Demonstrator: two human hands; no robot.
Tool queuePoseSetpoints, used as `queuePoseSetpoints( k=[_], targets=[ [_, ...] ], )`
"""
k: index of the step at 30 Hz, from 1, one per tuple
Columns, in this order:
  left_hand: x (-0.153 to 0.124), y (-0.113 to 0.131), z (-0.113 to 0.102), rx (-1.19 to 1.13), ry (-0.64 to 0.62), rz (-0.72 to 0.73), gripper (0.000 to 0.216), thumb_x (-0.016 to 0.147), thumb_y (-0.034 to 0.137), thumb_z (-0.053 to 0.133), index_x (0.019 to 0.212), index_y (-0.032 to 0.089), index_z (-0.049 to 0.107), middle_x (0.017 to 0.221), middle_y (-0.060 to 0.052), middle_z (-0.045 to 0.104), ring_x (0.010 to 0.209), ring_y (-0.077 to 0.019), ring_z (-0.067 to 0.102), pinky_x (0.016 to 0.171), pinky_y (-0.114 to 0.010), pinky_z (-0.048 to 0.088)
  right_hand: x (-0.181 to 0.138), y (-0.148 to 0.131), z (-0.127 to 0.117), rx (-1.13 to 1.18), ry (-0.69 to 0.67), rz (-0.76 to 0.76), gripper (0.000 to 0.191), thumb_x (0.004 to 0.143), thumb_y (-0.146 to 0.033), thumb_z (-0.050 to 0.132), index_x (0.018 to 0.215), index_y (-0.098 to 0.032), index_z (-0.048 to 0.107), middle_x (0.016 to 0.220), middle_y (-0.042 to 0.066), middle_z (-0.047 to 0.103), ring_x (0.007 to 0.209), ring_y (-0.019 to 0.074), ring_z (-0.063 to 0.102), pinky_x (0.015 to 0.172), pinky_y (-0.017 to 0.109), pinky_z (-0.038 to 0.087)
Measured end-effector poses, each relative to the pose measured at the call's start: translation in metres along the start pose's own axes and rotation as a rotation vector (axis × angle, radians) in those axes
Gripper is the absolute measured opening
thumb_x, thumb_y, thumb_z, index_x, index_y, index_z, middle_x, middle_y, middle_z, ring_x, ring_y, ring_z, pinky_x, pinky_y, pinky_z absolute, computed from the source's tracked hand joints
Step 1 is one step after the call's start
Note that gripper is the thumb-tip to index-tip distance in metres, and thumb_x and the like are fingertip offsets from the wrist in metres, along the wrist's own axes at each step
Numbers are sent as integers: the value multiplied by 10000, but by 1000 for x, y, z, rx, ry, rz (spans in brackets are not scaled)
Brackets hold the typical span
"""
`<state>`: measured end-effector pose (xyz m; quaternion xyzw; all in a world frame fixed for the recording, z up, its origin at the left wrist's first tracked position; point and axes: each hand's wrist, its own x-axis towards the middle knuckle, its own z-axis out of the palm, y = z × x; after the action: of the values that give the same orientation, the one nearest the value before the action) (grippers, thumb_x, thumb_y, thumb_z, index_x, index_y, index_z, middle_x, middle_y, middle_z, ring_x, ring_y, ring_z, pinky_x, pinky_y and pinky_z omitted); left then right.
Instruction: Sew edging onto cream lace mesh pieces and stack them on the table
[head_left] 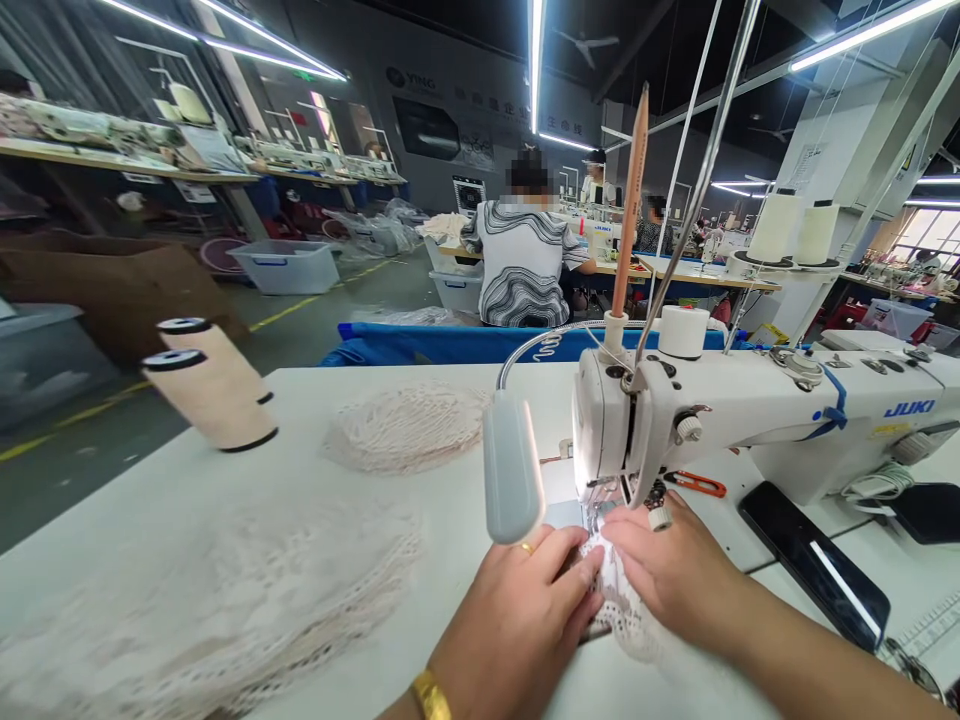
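Observation:
A piece of white eyelet lace (616,590) lies under the presser foot of a white sewing machine (739,400). To the left of the needle, my left hand (525,600) has its thumb and fingers closed on the lace edge. My right hand (675,565) grips the same lace from the other side, its fingertips close beside the presser foot. Part of the lace is hidden under both hands. A grey lamp head (514,470) hangs just above my left hand. Behind my right wrist lie a black phone (814,560) and an orange cutter (696,484).
A large heap of lace (225,600) covers the table's left front, with a smaller lace pile (412,425) behind it. Two thread cones (217,400) are at the left edge. A pencil (631,200) stands upright on the machine. Ahead, a person (523,255) sits facing away.

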<state>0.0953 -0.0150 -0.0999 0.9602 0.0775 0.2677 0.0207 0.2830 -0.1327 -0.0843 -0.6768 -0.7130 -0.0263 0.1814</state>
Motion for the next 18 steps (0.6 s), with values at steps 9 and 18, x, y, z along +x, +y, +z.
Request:
queuePoseSetpoints(
  k=[9, 18],
  targets=[
    [3, -3, 3, -91, -23, -35, 215, 1018, 163, 565, 1100, 224, 754, 1040, -70, 763, 846, -278, 704, 727, -420, 533, -10, -3, -4, 18, 44, -12, 93, 1059, -245, 630, 1093, -221, 714, 1145, 76, 786, 991, 276, 619, 877, 393, 465],
    [5, -15, 12, -336, 37, -78, 301, 944, 152, 480, 1027, 239, 755, 1023, -76, 704, 873, -258, 654, 757, -389, 521, -15, -1, 1, 152, 116, -32, 172, 1081, -183, 499, 976, -227, 628, 951, 59, 726, 893, 248, 628, 807, 365, 470]
  ],
)
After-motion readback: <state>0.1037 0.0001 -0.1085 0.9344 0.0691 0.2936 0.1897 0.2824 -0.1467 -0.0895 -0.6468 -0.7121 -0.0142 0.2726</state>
